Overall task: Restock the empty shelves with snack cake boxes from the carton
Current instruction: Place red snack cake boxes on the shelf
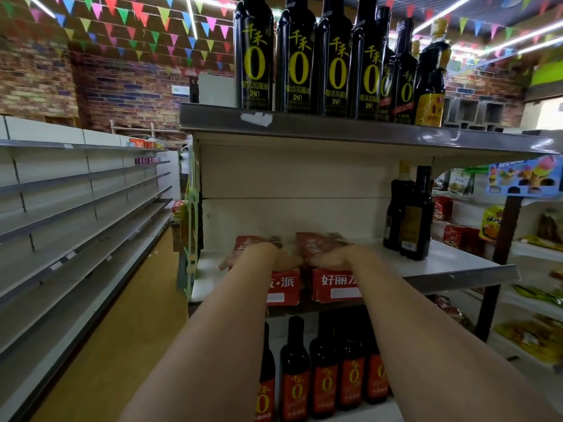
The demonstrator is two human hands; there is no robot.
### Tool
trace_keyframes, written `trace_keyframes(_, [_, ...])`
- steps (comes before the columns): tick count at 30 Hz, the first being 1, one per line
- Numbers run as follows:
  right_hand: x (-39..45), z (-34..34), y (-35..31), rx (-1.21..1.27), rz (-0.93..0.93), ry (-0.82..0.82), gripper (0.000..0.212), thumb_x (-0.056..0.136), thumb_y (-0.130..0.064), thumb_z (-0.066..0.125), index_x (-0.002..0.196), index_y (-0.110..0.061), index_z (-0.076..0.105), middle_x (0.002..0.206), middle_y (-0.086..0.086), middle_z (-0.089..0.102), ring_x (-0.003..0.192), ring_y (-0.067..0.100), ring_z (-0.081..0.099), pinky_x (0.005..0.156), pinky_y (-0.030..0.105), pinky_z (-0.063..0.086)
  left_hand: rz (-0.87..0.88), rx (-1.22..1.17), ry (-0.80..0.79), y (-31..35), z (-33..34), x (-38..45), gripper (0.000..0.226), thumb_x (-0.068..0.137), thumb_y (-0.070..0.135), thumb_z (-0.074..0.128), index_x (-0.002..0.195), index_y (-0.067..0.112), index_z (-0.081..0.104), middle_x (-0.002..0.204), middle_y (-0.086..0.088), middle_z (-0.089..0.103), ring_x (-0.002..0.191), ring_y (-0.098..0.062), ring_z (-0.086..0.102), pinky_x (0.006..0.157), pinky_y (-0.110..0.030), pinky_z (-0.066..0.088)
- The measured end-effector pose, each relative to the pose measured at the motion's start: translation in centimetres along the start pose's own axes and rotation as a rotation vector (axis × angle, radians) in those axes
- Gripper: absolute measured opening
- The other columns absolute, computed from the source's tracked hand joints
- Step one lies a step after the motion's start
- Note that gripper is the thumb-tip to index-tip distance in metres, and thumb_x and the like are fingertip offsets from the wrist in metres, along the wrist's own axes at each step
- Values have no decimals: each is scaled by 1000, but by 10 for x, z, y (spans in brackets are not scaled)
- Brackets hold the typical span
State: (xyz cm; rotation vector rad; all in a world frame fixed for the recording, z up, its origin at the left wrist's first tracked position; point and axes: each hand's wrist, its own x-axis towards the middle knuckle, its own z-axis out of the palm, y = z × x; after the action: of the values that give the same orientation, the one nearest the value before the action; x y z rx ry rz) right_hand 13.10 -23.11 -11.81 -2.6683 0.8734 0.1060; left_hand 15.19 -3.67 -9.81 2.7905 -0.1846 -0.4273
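In the head view, two red snack cake boxes are seen side by side on the middle shelf (457, 263), at its front edge. The left box (281, 286) is printed with white characters "派"; the right box (333, 284) shows "好丽" above a white label patch. The left hand (265, 258) and right hand (341, 257) are laid on the box tops; whether the fingers grip or lie flat cannot be told through blur. Dark bottles (297, 59) above are marked "千禾 0".
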Motion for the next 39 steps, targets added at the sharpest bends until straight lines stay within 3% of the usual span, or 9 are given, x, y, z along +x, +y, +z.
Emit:
trace_keyframes(3, [-10,-3,-2,49,8,39,128,-5,-91,58,114,-45,47,101,4,64,92,34,62,86,57,44,74,-53,106,-6,-7,-2,133,19,106,24,137,45,35,137,-11,47,117,-39,47,90,-56,40])
trace_keyframes(5, [-53,-10,-4,84,30,52,126,9,-95,57,123,-45,43,110,2,62,99,31,59,92,53,41,78,-173,158,-20,-21,-71,107,55,91,36,143,30,33,138,-14,43,119,-41,46,94,-55,41])
trace_keyframes(10, [-212,-35,-9,151,29,328,68,86,-57,52,136,-13,40,135,10,48,121,31,49,98,40,42,80,-360,118,-51,-37,-140,54,96,46,45,131,4,47,104,-11,62,88,-21,62,79,-31,48])
trace_keyframes(16, [-243,-49,8,563,82,-54,76,69,-38,81,128,-8,45,115,14,63,103,30,64,98,44,47,100,-563,11,-67,-37,-151,80,83,56,62,139,5,36,123,-17,59,107,-31,62,97,-42,48])
trace_keyframes(23, [-292,-18,38,1159,74,-188,53,95,-25,57,139,0,39,121,21,59,108,32,59,88,41,45,105,-775,-21,-81,-36,-181,87,67,31,85,134,11,34,121,-19,58,101,-37,63,89,-52,52])
trace_keyframes(25, [-317,-13,51,1145,82,-176,51,97,-20,54,140,1,37,133,20,52,121,33,51,97,40,39,92,-808,-83,-86,-32,-206,61,74,25,81,117,3,44,107,-19,63,89,-33,65,90,-49,52])
trace_keyframes(29, [-346,2,76,1168,98,-207,45,85,-9,69,124,3,50,96,19,66,85,32,66,74,40,51,100,-777,-196,-85,-7,-271,20,86,10,65,92,3,48,93,-16,62,82,-32,61,90,-43,50])
trace_keyframes(33, [-376,28,100,1227,103,-25,64,78,2,72,134,7,40,130,14,50,124,36,47,94,43,44,103,-862,-130,-83,44,-318,39,78,7,70,110,2,48,94,-15,66,80,-31,65,79,-42,55])
trace_keyframes(39, [-454,87,131,766,120,170,76,76,-29,72,135,-3,31,125,16,53,114,36,52,89,36,44,-23,-733,50,-111,122,-389,61,72,17,75,122,7,41,99,-12,63,84,-28,66,77,-41,57])
